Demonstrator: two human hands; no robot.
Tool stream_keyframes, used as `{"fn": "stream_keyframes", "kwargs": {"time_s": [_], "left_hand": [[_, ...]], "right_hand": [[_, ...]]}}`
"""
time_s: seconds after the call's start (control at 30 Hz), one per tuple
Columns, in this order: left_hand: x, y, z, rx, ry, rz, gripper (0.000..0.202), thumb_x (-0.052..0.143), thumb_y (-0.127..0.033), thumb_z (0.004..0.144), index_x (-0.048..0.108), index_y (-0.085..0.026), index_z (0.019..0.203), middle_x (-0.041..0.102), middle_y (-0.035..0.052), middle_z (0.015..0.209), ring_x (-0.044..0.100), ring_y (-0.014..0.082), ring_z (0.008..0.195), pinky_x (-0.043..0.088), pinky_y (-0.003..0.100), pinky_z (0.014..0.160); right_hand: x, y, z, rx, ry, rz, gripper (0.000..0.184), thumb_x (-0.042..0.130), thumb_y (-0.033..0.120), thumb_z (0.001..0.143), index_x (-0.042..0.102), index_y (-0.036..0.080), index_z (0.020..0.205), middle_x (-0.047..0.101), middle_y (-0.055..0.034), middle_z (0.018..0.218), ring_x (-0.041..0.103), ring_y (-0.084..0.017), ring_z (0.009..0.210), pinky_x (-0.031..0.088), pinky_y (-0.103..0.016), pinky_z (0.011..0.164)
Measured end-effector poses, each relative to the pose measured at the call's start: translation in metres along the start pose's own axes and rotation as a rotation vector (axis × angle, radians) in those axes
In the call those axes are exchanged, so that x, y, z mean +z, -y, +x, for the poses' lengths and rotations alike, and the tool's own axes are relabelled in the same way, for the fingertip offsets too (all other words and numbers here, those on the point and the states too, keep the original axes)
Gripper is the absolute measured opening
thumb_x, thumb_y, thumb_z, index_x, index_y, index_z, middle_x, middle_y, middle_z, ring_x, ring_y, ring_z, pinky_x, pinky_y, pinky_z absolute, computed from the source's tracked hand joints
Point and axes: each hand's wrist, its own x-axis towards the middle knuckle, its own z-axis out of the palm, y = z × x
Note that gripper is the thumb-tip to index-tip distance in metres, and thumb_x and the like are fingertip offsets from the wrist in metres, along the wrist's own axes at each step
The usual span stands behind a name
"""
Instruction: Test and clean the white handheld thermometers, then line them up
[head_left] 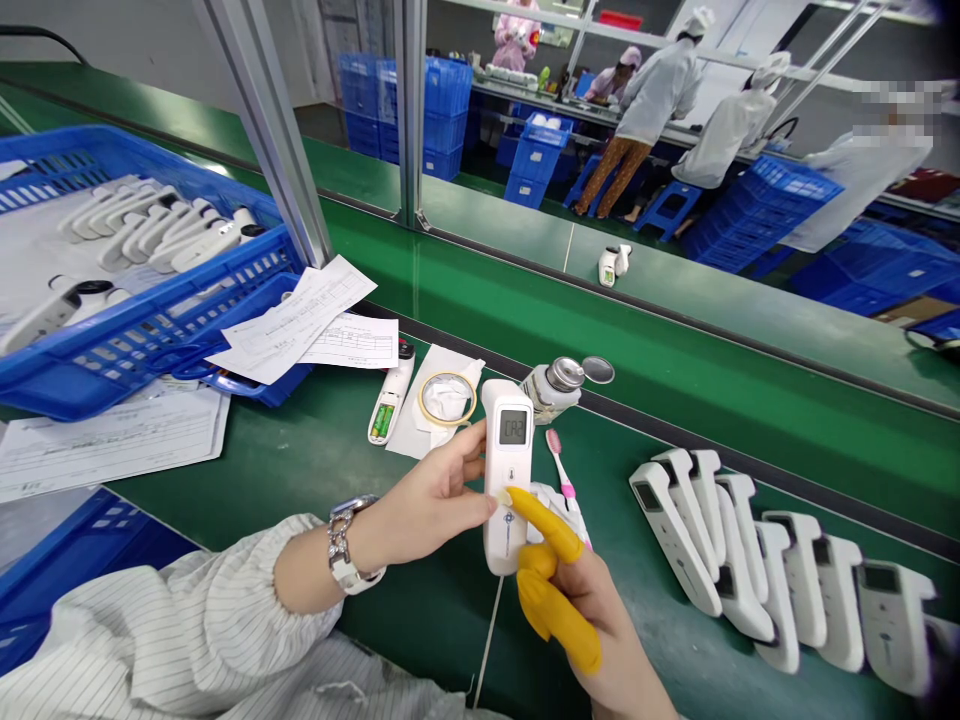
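**Both hands on one thermometer over the green tabletop**

A white handheld thermometer (508, 455) with a small grey display stands upright in the near middle of the scene, lifted clear of the green tabletop (300, 470). The left hand (431, 500) reaches in from the left, its grip closed on the body just below the display, thumb in front and fingers behind. A silver wristwatch (341, 545) sits on that wrist.

The right hand (592, 620) comes up from the near right and wears yellow rubber finger cots (559, 620). Its capped forefinger lies with the tip on the front of the thermometer, beside the left thumb. Whether this grip closes round the body cannot be told.

Just behind the thermometer lie a pink toothbrush (559, 465) and a small bottle with a metal cap (555, 385). To the left of these, a ring of clear tape (448, 397) rests on a white cloth, with an opened white device showing green batteries (390, 405) beside it.

At the near right, a row of white thermometers (780, 580) lies overlapping, face up. At the far left, a blue plastic crate (142, 340) holds more white units, with printed paper sheets (300, 320) resting on its rim.
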Motion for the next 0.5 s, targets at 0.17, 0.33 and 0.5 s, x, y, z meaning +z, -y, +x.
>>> {"fn": "stream_keyframes", "kwargs": {"time_s": [0.17, 0.33, 0.5], "left_hand": [[-0.0005, -0.0004, 0.0008, -0.008, -0.009, -0.001, 0.060, 0.053, -0.003, 0.075, 0.041, -0.025, 0.129, 0.054, 0.0060, 0.115, 0.051, 0.0206, 0.107, 0.044, 0.031, 0.084], [-0.0028, 0.0009, 0.0016, 0.013, -0.014, 0.022, 0.058, 0.055, -0.005, 0.074, 0.043, -0.024, 0.127, 0.056, 0.0061, 0.113, 0.053, 0.0190, 0.101, 0.043, 0.033, 0.086], [-0.0035, 0.0012, 0.0011, 0.030, -0.015, 0.032, 0.058, 0.055, -0.005, 0.074, 0.044, -0.023, 0.128, 0.056, 0.0069, 0.114, 0.053, 0.0199, 0.102, 0.042, 0.034, 0.089]], "right_hand": [[0.0001, 0.0008, -0.0002, 0.007, 0.010, 0.001, 0.048, 0.052, 0.044, 0.084, 0.048, 0.025, 0.128, 0.042, 0.0039, 0.058, 0.036, -0.012, 0.049, 0.037, -0.027, 0.049], [0.0001, 0.0002, 0.0004, 0.006, 0.019, 0.000, 0.050, 0.052, 0.044, 0.085, 0.045, 0.026, 0.131, 0.041, 0.0039, 0.060, 0.035, -0.011, 0.049, 0.036, -0.027, 0.049], [-0.0003, -0.0022, 0.0003, -0.005, 0.040, 0.014, 0.047, 0.052, 0.041, 0.086, 0.044, 0.027, 0.130, 0.041, 0.0040, 0.062, 0.034, -0.010, 0.050, 0.034, -0.025, 0.048]]}}
